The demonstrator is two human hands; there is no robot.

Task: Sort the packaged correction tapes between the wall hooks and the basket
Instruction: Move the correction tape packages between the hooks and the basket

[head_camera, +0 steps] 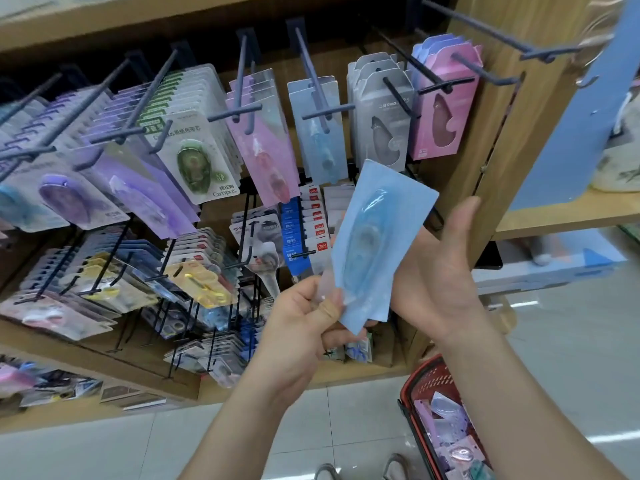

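Held item: You hold one flat light-blue card pack with a clear blister over a blue correction tape (377, 244). It is tilted, its top end leaning right, in front of the lower shelf racks.
Left grip: Your left hand (304, 313) pinches the pack's lower left corner between the thumb and curled fingers.
Right grip: Your right hand (440, 265) is wide. Its palm lies behind the pack's right edge, the fingers are hidden by the card, and the thumb is raised clear.
Wall hooks: Dark metal wall hooks (313, 74) run in a row across the wooden shelf back. One carries matching light-blue packs (320, 133), with long pink packs (263, 147) on the hook to its left and grey boxed packs (381, 123) to its right.
Basket: The red plastic basket (426, 375) stands on the pale tiled floor (346, 420) below your right forearm. It contains several purple and pink packs (446, 431).
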